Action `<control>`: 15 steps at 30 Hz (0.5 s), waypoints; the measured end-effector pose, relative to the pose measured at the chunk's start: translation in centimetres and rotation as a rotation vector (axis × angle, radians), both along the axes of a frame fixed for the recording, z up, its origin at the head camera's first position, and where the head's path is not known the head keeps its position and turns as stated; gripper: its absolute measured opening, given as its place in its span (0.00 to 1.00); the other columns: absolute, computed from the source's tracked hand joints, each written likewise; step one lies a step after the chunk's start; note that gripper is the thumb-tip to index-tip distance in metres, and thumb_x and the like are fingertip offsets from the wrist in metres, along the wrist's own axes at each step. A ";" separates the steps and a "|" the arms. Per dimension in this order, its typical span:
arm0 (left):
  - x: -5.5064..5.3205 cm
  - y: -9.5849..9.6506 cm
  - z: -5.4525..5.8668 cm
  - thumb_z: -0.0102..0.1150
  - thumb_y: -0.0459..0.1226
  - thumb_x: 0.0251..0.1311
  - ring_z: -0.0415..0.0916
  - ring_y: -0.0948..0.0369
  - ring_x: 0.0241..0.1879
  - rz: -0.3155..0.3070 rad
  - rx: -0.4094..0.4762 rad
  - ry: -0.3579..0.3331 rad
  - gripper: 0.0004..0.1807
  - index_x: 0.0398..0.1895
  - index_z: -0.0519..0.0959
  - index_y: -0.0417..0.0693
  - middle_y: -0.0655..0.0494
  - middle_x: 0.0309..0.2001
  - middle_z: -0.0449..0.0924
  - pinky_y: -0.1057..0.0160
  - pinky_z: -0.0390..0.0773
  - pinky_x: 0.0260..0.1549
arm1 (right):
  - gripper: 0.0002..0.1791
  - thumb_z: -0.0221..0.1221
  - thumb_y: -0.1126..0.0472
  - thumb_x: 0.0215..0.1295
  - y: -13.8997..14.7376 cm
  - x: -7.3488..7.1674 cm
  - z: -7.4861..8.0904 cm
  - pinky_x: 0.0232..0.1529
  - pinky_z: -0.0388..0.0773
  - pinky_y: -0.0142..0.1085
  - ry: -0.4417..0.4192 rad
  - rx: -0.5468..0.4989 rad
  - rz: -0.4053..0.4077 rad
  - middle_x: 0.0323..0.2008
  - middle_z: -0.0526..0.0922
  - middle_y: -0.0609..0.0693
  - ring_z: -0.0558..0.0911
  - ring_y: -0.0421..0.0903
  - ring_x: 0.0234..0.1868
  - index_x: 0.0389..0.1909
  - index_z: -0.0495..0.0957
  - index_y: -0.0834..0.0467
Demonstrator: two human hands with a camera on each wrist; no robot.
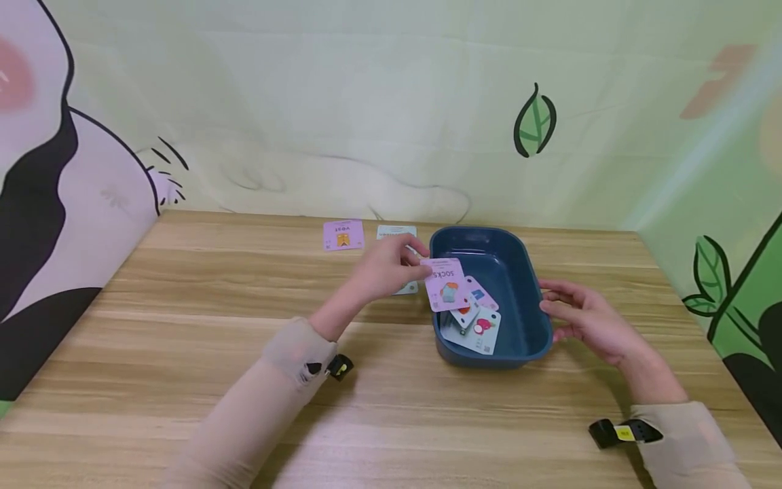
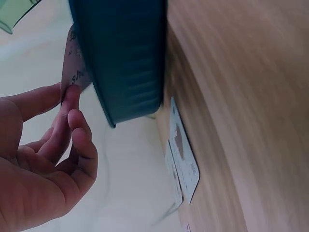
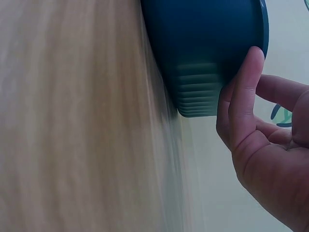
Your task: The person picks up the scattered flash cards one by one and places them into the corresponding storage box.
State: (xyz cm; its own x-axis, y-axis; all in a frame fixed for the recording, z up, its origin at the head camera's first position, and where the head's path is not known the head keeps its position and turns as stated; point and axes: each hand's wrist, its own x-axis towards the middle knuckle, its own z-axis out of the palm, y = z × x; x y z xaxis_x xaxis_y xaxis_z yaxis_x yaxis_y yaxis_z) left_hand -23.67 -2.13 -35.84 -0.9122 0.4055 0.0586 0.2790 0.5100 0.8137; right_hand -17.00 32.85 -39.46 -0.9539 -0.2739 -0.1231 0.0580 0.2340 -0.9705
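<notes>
Left of the grip, a flat purple vest card (image 1: 343, 235) lies on the wood-grained table (image 1: 232, 299). The left hand (image 1: 391, 268) pinches 1 thin, round-cornered socks card (image 1: 446, 288), over the left rim of a smooth, rib-sided blue bin (image 1: 529, 333), long axis running front to back. Opposite, the right hand (image 1: 592, 319), fingers loosely extended, touches the bin's right wall.

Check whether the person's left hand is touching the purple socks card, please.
Touching. The left wrist view shows the left hand pinching the socks card at one edge, with no gap between them.
</notes>
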 end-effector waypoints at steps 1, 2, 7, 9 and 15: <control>0.0 0.2 -0.1 0.71 0.37 0.63 0.79 0.58 0.33 -0.003 -0.010 0.012 0.12 0.47 0.82 0.44 0.55 0.36 0.85 0.63 0.76 0.29 | 0.31 0.54 0.64 0.79 0.0 0.0 0.0 0.32 0.83 0.37 0.001 0.006 0.001 0.50 0.72 0.57 0.79 0.42 0.42 0.73 0.56 0.76; -0.1 0.3 -0.2 0.71 0.38 0.63 0.79 0.59 0.33 -0.008 -0.019 0.024 0.12 0.46 0.82 0.44 0.55 0.35 0.84 0.63 0.76 0.30 | 0.31 0.54 0.64 0.79 0.0 0.0 0.0 0.33 0.84 0.37 0.002 0.010 0.001 0.50 0.72 0.57 0.79 0.43 0.42 0.73 0.56 0.75; -0.1 0.9 -0.6 0.71 0.40 0.63 0.78 0.59 0.34 -0.048 -0.051 0.069 0.11 0.43 0.84 0.44 0.56 0.34 0.83 0.64 0.76 0.30 | 0.32 0.54 0.64 0.79 0.1 0.0 -0.1 0.33 0.83 0.38 0.000 0.006 0.001 0.50 0.72 0.57 0.79 0.43 0.43 0.74 0.56 0.75; -0.1 1.0 -0.7 0.71 0.41 0.63 0.78 0.59 0.34 -0.061 -0.068 0.072 0.11 0.43 0.85 0.45 0.56 0.34 0.83 0.64 0.77 0.29 | 0.32 0.54 0.64 0.78 0.1 0.0 -0.1 0.33 0.83 0.38 -0.002 -0.003 0.000 0.50 0.72 0.56 0.79 0.43 0.43 0.74 0.55 0.75; 0.0 0.9 -0.7 0.69 0.43 0.65 0.78 0.58 0.31 -0.067 -0.105 0.081 0.11 0.44 0.84 0.46 0.56 0.33 0.83 0.62 0.78 0.28 | 0.32 0.54 0.65 0.78 0.1 -0.1 -0.2 0.32 0.83 0.37 0.007 -0.023 0.008 0.50 0.73 0.55 0.79 0.42 0.43 0.73 0.55 0.76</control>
State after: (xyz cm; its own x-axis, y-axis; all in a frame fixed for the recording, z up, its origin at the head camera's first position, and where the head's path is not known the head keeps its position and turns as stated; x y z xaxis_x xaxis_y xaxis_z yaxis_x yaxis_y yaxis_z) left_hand -23.63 -1.19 -36.58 -0.8768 0.4731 0.0854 0.3781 0.5688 0.7305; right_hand -17.07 32.90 -39.63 -0.9523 -0.2846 -0.1099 0.0494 0.2118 -0.9761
